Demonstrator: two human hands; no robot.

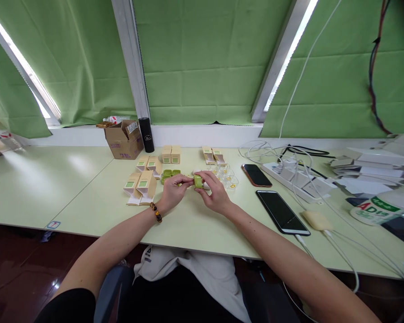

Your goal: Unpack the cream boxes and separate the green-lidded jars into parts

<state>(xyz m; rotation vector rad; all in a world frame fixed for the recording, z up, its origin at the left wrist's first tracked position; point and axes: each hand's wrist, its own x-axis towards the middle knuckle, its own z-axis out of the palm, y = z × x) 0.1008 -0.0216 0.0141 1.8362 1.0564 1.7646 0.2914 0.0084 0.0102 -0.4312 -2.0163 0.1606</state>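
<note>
On table (195, 229): eight beige boxes (150, 183); two hands (216, 196) holding one green container (198, 181).

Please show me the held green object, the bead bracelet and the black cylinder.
Green object (198, 181): head view, middle of visible side.
Bead bracelet (156, 213): head view, middle beads.
Black cylinder (146, 134): head view, middle of side.

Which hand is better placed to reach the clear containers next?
Probably the right hand: it is beside the clear containers, while the left hand is farther off. Both hands are at the small green item, though.
</note>
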